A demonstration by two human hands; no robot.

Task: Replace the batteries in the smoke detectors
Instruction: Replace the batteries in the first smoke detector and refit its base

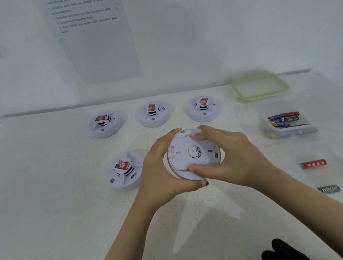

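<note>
Both hands hold one white round smoke detector [186, 149] above the table's middle, its flat back facing me. My left hand [160, 173] cups its left edge with the thumb under the bottom rim. My right hand [225, 158] grips the right side, fingers over the top edge and thumb pressed on the back cover. Several more smoke detectors sit face up: three in a back row [105, 123] [154, 113] [203, 108] and one at the left [124, 171]. A clear tub of batteries [287, 125] stands at the right. A red battery [313, 164] and a black battery [328, 189] lie loose nearer me.
The tub's green-rimmed lid [259, 86] lies at the back right. A printed instruction sheet [94, 34] hangs on the white wall behind. The white table [46, 184] meets walls at the back and the left. Something dark [282, 251] shows at the bottom edge.
</note>
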